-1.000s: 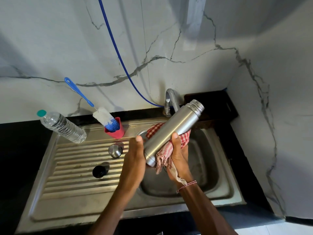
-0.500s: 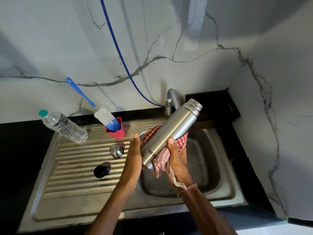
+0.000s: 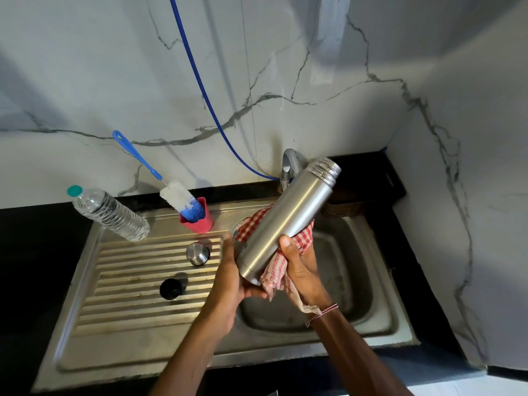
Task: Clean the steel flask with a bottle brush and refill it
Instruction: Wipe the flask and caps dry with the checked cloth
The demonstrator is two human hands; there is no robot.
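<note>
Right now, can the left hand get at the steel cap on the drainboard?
Probably yes, once freed. The steel cap stands on the drainboard just beside the left hand, with nothing between them. But that hand grips the steel flask at its base; the right hand would have to hold it alone.

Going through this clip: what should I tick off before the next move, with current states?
1. Steel flask secure: ok; left hand grips its base, right hand holds it through checked cloth.
2. Flask mouth uncapped: ok.
3. Flask outside dry: cannot tell.
4. Water bottle opened for refilling: not ok, green cap on.
5. Steel cap and black stopper at hand on drainboard: ok.
</note>
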